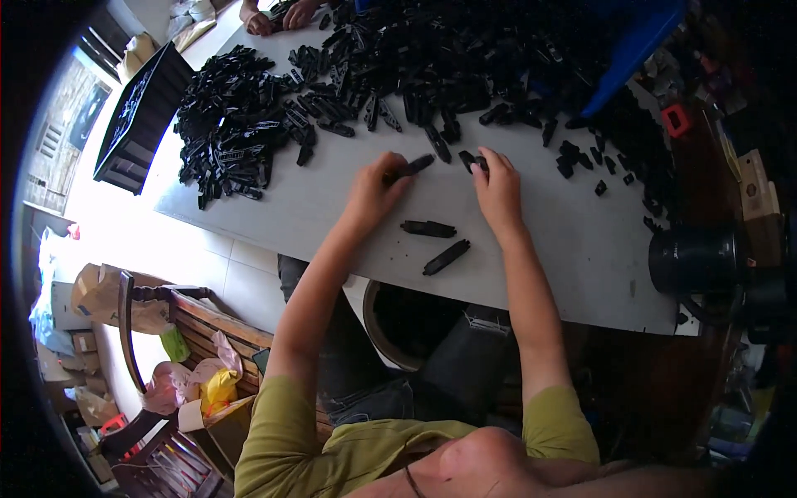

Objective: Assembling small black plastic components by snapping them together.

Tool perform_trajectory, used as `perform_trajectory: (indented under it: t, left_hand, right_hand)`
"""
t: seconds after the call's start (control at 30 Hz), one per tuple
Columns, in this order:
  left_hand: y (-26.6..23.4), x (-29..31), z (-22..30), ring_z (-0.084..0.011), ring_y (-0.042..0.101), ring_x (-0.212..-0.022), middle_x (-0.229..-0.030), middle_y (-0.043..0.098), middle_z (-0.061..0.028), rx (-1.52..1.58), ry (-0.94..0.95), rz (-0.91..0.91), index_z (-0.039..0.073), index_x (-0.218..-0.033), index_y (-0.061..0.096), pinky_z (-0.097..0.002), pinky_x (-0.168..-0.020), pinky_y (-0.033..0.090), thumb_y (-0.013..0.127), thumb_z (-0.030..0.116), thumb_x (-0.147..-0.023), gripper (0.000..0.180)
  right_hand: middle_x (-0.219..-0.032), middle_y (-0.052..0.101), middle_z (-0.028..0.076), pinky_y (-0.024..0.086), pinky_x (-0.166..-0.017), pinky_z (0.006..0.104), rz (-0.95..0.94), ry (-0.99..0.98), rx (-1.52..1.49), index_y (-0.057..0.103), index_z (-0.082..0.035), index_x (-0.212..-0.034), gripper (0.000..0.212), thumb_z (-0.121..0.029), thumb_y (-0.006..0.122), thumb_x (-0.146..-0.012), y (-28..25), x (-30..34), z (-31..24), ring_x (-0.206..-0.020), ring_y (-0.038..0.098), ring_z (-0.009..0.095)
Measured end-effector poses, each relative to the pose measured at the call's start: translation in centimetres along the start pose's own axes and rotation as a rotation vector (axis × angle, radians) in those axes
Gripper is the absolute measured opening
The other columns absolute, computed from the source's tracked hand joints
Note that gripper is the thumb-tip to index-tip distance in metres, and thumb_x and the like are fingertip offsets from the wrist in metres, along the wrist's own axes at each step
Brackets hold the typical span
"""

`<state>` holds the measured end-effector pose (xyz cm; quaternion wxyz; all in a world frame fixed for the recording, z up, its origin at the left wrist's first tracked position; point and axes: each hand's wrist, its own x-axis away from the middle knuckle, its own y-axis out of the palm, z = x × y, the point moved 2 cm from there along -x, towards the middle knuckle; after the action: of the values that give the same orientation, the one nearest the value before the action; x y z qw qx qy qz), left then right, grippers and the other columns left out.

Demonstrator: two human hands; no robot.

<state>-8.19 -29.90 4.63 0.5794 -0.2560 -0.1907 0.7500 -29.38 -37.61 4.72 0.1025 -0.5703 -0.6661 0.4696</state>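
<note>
My left hand (380,180) is closed around one end of a long black plastic part (417,165), whose other end points right and away from me. In my right hand (500,180), a second dark piece (468,158) is pinched between thumb and fingers, most of it hidden by them. The two hands are apart above the pale table (332,224). Two similar black parts, one nearly level (428,228) and one slanted (447,257), lie on the tabletop nearer to me. Just beyond my hands, another black part (437,144) lies at the edge of the heap.
A large heap of black plastic parts (241,124) spreads across the far table. Small black pieces (573,156) lie to the right, below a blue tray (635,58). A black crate (143,124) stands at left. Another person's hands (282,17) work at the far edge. A black pot-like container (693,259) is at right.
</note>
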Motion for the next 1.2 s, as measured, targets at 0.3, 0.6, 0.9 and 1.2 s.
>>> perform_trajectory:
  t: [0.3, 0.6, 0.9, 1.2]
  left_hand:
    - [0.0, 1.8, 4.4, -0.0338, 0.056, -0.097, -0.097, 0.059, -0.0138, -0.317, 0.118, -0.170, 0.008, -0.105, 0.059, -0.0417, -0.079, 0.046, 0.064, 0.006, -0.078, 0.027]
    - [0.2, 1.8, 1.5, -0.0264, 0.064, -0.090, -0.098, 0.063, -0.0123, 0.265, 0.166, -0.169, 0.004, -0.106, 0.055, -0.0338, -0.082, 0.051, 0.068, -0.005, -0.075, 0.035]
    - [0.0, 1.2, -0.1, -0.0181, 0.065, -0.086, -0.093, 0.066, -0.0087, 0.390, 0.044, -0.209, -0.004, -0.088, 0.064, -0.0292, -0.078, 0.052, 0.070, -0.009, -0.071, 0.020]
    - [0.4, -0.1, 1.3, -0.0185, 0.062, -0.088, -0.095, 0.061, -0.0094, 0.219, 0.139, -0.317, 0.001, -0.104, 0.062, -0.0308, -0.077, 0.050, 0.065, 0.001, -0.083, 0.021]
  right_hand:
    - [-0.104, 0.060, 0.014, 0.049, -0.079, 0.0354, 0.000, -0.019, -0.431, 0.062, -0.004, -0.114, 0.028, -0.018, 0.060, -0.090, 0.8, 0.0, 0.2, -0.092, 0.060, 0.029]
    - [-0.096, 0.060, 0.011, 0.047, -0.080, 0.0333, -0.313, -0.174, -0.484, 0.069, -0.003, -0.106, 0.034, -0.009, 0.076, -0.073, 0.6, 0.8, -2.8, -0.090, 0.059, 0.027]
    - [-0.081, 0.058, 0.007, 0.047, -0.070, 0.0337, -0.437, -0.152, -0.264, 0.071, -0.006, -0.101, 0.034, -0.011, 0.079, -0.068, -0.3, 0.8, -3.2, -0.078, 0.058, 0.022]
    - [-0.089, 0.061, 0.007, 0.049, -0.072, 0.0363, -0.122, -0.078, -0.074, 0.067, -0.010, -0.108, 0.040, -0.028, 0.077, -0.074, -1.0, 0.4, -2.8, -0.086, 0.061, 0.026]
